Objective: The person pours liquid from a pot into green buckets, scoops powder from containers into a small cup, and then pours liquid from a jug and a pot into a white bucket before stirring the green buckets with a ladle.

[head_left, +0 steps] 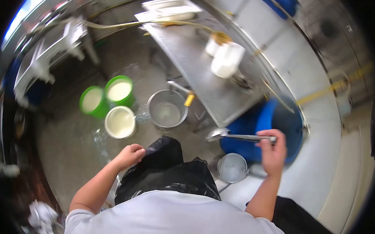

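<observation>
My right hand (273,152) is closed around the handle of a metal ladle (218,134). The ladle lies roughly level, its bowl pointing left, above the edge of a blue tub (287,138). Below it stands a small metal pot (232,168) with a side handle. My left hand (131,155) is curled closed beside the black apron (156,166) over my knee; whatever its fingers hold, if anything, is hidden. Ahead of my knees is a large metal pot (167,110) with some cloudy liquid in the bottom.
Two green buckets (121,89) and a white bucket (120,122) with pale creamy contents stand on the wet floor. A steel table (190,54) carries a white jug (228,60) and white trays (171,7). A hose (137,23) crosses the table's far end.
</observation>
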